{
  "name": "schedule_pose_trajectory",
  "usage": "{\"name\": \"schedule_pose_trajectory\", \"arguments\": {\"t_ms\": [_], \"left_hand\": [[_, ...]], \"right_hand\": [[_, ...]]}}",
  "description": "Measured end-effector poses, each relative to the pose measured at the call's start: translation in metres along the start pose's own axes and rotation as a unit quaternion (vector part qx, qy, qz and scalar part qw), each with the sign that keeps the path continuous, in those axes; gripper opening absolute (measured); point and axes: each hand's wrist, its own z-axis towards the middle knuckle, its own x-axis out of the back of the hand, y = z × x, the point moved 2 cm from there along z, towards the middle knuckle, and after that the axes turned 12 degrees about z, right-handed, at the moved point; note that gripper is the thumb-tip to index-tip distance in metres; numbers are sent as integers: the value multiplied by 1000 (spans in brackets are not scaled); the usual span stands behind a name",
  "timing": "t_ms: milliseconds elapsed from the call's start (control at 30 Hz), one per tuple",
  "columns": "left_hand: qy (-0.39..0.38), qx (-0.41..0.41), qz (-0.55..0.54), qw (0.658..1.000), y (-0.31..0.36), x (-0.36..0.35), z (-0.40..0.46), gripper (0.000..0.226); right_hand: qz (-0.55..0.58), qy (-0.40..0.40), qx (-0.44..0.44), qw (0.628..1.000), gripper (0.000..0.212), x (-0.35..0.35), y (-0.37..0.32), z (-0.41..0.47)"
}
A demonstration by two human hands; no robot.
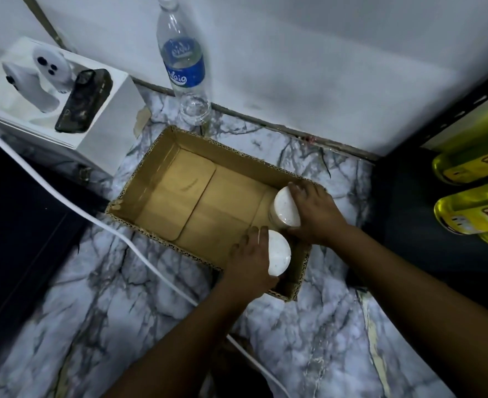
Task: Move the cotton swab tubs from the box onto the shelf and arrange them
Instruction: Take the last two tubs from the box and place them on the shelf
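Two cotton swab tubs are seen in the cardboard box point(196, 193), both at its end nearest the shelf; the rest of the box floor is bare. The box lies on the marble-patterned floor point(99, 297), close to the wall.

The near tub point(279, 256) is gripped from its side by the left hand point(250, 261), fingers curled round the white lid. The far tub point(287, 207) is gripped by the right hand point(316, 215), fingers wrapped over lid and clear body. Both hands are closed on their tubs.

Several risks are judged likely. If only the lids are gripped, a lid could come loose on lifting and a tub be dropped or spilled. The tubs stand just beside each other, so one could be knocked as the other is raised. A tub could catch the box wall on its way out. The white cable point(139, 248) running past the box could be snagged by an arm.

Also counted: one water bottle point(184, 60), one white carton point(64, 110), and at least three yellow bottles point(475, 208) on the dark shelf point(403, 225).
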Motion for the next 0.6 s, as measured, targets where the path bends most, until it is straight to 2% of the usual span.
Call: {"name": "schedule_pose_trajectory", "arguments": {"t_ms": [133, 300, 400, 600], "left_hand": [[9, 26, -64, 998, -27, 12, 0, 109], [34, 66, -71, 995, -58, 24, 14, 111], [50, 83, -79, 992, -73, 30, 23, 113], [78, 95, -98, 988, -94, 31, 38, 111]], "right_hand": [[13, -16, -23, 1000, 109, -3, -5, 2], [44, 9, -35, 998, 105, -7, -15, 6], [109, 7, -17, 994, 105, -12, -24, 8], [158, 18, 22, 987, 103, -25, -43, 11]]}}
